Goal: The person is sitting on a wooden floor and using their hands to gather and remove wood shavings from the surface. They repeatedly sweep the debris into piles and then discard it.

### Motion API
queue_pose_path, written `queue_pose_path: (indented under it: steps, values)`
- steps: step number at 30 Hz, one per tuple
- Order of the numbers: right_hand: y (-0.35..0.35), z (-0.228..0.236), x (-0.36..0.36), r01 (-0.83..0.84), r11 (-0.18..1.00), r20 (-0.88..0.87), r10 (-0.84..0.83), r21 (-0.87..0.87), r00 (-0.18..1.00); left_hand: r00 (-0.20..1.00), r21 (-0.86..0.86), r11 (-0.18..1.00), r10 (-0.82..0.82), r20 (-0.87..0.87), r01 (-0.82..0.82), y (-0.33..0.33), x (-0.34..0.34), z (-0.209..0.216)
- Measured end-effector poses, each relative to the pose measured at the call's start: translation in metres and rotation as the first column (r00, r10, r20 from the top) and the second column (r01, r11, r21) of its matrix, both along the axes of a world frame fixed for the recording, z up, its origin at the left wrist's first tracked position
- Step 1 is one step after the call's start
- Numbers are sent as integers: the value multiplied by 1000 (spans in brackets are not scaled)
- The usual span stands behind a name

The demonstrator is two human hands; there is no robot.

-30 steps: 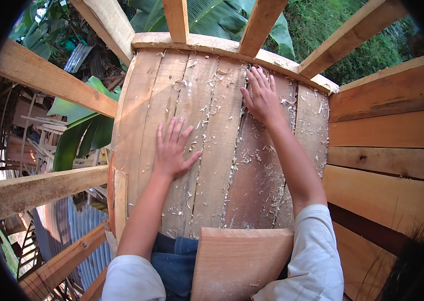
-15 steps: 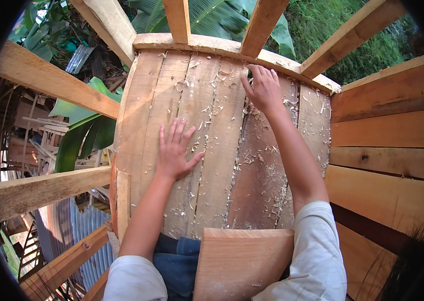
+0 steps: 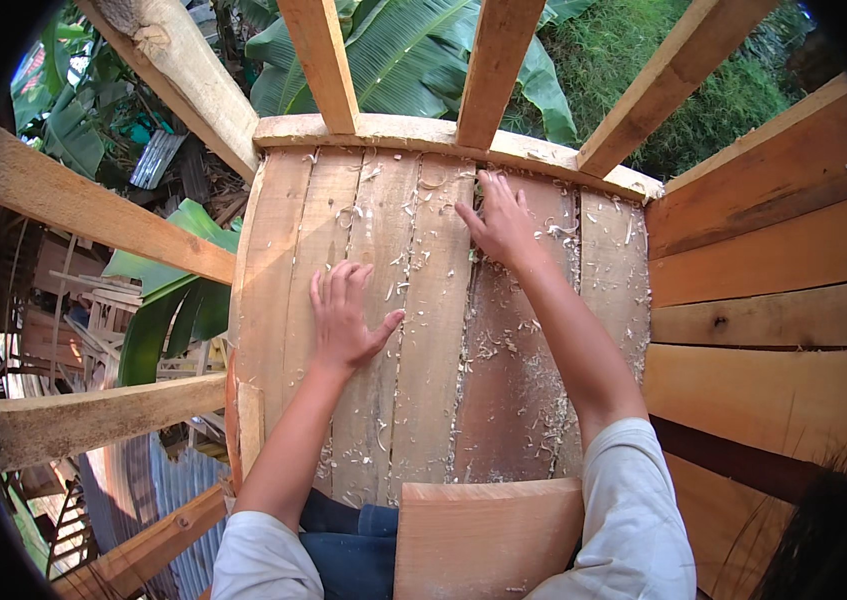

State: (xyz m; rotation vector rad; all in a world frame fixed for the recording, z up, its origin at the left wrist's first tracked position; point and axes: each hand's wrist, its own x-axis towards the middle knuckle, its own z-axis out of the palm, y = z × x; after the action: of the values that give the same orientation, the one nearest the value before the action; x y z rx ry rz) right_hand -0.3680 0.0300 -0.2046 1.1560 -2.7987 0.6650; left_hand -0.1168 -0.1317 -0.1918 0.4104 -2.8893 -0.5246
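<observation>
In front of me lies a floor of wooden planks [image 3: 265,255], strewn with pale curled wood shavings [image 3: 348,215]. My left hand [image 3: 345,318] rests on the middle planks, thumb out to the side and fingers slightly bent, with nothing in it. Farther off, my right hand [image 3: 503,222] is over the gap at the far end of a darker reddish plank [image 3: 513,330]. Its thumb and fingers are apart, and no held object shows. A loose wooden board [image 3: 488,535] with a smooth face stands close to me, between my forearms.
A wooden rail [image 3: 393,127] edges the far side, with upright posts [image 3: 321,65] rising from it. Horizontal boards [image 3: 763,310] form a wall at right. Beams [image 3: 103,405] frame the left, with corrugated metal sheets [image 3: 178,510] below. Banana leaves [image 3: 393,65] hang beyond.
The whole scene sits lower in the picture. My left fingers, stretched flat before, are now more bent. My right hand remains by the far end of the reddish plank, its fingers slightly straighter.
</observation>
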Motion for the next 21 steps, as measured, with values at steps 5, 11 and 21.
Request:
queue_pose_path:
  steps: [5,11,21]
  values:
    - [8,-6,9,2,975,-62,-16,-224,998,994,-187,982,-45,-96,26,10,-115,-7]
    - [12,16,1,-12,997,-5,12,82,1000,988,-85,985,-150,37,152,30,-181,-19]
    - [47,2,-19,161,980,-136,-176,-118,975,977,96,990,-84,-196,104,45,-169,8]
